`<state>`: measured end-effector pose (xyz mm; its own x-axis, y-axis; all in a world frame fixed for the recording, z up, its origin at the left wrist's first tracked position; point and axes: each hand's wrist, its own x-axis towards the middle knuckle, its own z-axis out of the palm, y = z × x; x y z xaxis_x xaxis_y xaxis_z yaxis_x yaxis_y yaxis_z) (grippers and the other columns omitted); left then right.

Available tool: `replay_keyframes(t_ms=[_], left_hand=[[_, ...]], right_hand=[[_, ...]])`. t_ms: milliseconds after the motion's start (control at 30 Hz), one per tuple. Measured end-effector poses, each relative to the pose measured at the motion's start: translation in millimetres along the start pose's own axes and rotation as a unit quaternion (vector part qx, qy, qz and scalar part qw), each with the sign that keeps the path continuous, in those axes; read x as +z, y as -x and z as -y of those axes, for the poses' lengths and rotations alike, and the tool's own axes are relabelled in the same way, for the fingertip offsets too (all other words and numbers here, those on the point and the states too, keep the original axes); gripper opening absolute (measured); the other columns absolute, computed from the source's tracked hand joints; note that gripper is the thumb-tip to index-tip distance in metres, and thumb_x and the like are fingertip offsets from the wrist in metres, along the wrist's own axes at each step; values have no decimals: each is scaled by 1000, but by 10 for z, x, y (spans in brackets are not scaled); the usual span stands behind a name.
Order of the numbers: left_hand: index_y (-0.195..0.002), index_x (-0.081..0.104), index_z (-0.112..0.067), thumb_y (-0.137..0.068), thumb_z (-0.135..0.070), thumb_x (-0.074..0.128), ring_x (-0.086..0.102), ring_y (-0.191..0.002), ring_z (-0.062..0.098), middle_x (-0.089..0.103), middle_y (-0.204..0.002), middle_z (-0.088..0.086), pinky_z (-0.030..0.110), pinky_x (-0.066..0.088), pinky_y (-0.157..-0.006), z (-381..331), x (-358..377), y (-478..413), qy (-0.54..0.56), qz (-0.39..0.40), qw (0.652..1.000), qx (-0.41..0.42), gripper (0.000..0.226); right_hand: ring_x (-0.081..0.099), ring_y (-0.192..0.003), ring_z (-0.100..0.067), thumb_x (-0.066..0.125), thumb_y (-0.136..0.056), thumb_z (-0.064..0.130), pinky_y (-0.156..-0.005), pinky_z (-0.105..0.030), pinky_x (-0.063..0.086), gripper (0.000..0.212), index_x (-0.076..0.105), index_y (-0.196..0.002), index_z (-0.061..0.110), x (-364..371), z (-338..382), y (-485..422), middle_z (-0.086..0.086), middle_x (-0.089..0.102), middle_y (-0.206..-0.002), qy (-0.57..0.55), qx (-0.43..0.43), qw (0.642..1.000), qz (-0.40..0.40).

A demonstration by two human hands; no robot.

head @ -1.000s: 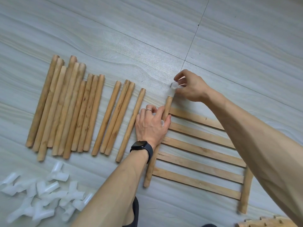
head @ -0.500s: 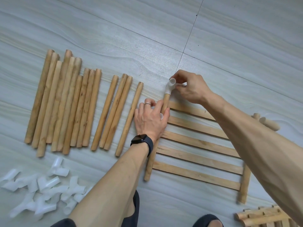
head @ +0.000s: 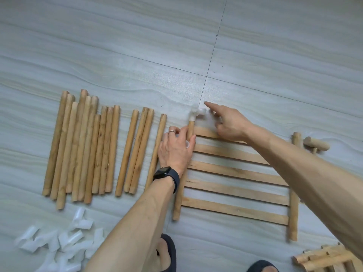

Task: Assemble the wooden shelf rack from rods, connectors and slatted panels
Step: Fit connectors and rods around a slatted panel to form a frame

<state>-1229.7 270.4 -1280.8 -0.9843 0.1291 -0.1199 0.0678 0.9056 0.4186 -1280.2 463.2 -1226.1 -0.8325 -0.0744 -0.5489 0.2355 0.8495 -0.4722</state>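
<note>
On the tiled floor a slatted panel is laid flat, with a row of loose rods spread to its left, spare connectors heaped at the lower left and a second panel cut off at the lower right corner. The panel's left side rod is gripped near its top by the left hand, fingers curled round it. The right hand is held just beside a white connector seated on that rod's top end, fingers straight and apart; contact cannot be made out through the blur. Fitting of the corner connectors is judged to be in hand; next, a firm seating is called for, then another connector for the rod's other end. A dark watch and a ring are worn; no writing can be read.
</note>
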Motion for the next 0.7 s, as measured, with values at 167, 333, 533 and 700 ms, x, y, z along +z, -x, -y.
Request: replay_keyframes(t_ms=[167,333,533,700], left_hand=[[-126,55,-24,-100,-54,46,56,-99,19,53,-122,3,33,42,-75,-149,-306,-166,102,8,994,-45,41],[-86,52,-23,-94,-65,46,57,-75,7,58,-92,-8,31,45,-74,-842,-476,-306,410,152,888,-146,43],[-76,48,-19,-103,-57,27,44,-52,15,49,-70,1,28,36,-53,-1297,-385,-204,468,286,812,-199,51],[-67,54,-18,-102,-66,19,55,-68,20,59,-64,-1,33,45,-68,-1464,-219,-43,462,286,825,-156,68]], right_hand=[[56,-126,-22,59,-100,28,-107,-33,41,53,43,-150,18,-140,-408,666,-4,57,-143,-20,62,997,-31],[74,-94,-11,62,-98,40,-86,-34,55,28,64,-125,31,66,-345,1201,3,73,-115,-375,103,917,-87],[73,-85,-17,65,-97,42,-72,-27,54,32,67,-125,27,230,-318,1331,3,76,-109,-629,112,762,-108],[72,-79,-16,73,-93,13,-78,-25,59,12,71,-105,12,242,-465,1369,1,76,-82,-651,109,728,-185]])
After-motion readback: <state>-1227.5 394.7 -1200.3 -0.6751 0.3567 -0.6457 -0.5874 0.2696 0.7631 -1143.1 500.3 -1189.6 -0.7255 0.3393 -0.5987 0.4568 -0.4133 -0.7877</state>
